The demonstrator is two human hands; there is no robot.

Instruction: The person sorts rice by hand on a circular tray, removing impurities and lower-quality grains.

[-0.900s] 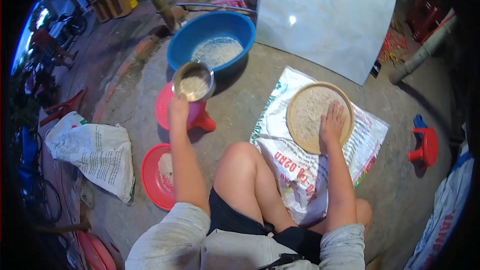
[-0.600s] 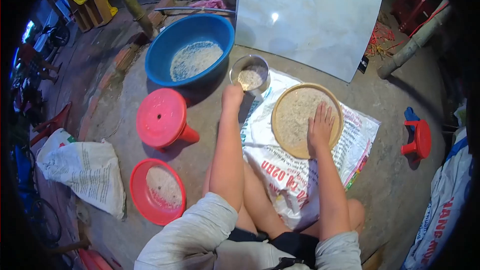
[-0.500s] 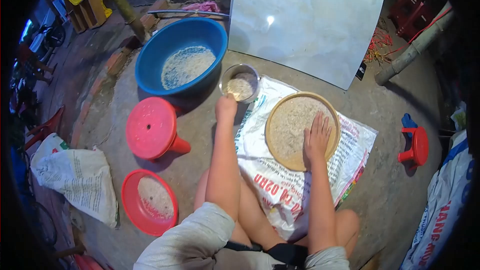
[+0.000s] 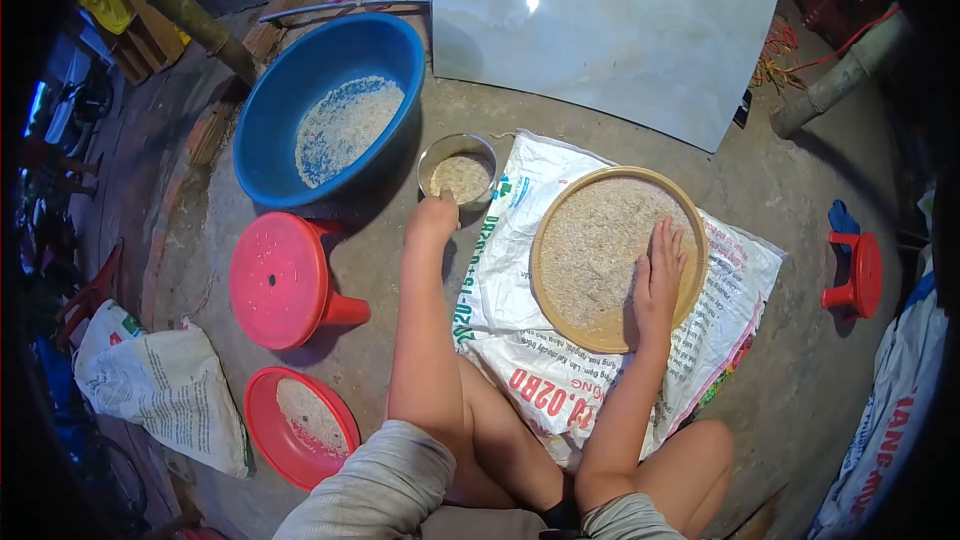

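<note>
My left hand (image 4: pixel 433 218) is at the near rim of a round metal pot (image 4: pixel 484 202) holding grain (image 4: pixel 462 176). Its fingers are closed together, with the tips over the rim, and anything between them is hidden. My right hand (image 4: pixel 659 283) lies open, fingers stretched, on the right part of a round woven tray (image 4: pixel 541 292). Pale grain (image 4: pixel 598 250) covers most of that tray. Beneath it is a white printed sack (image 4: pixel 505 310) spread on the floor.
A blue basin (image 4: pixel 262 140) with grain stands far left. Nearer are a red stool (image 4: pixel 275 280) and a red basin (image 4: pixel 262 430) with grain. A pale panel (image 4: pixel 610 30) lies ahead; another red stool (image 4: pixel 866 275) stands right. A crumpled sack (image 4: pixel 170 390) lies left.
The view has shifted a little and come closer. My right hand's fingers have drawn closer together on the grain, while my left hand stays at the pot's rim.
</note>
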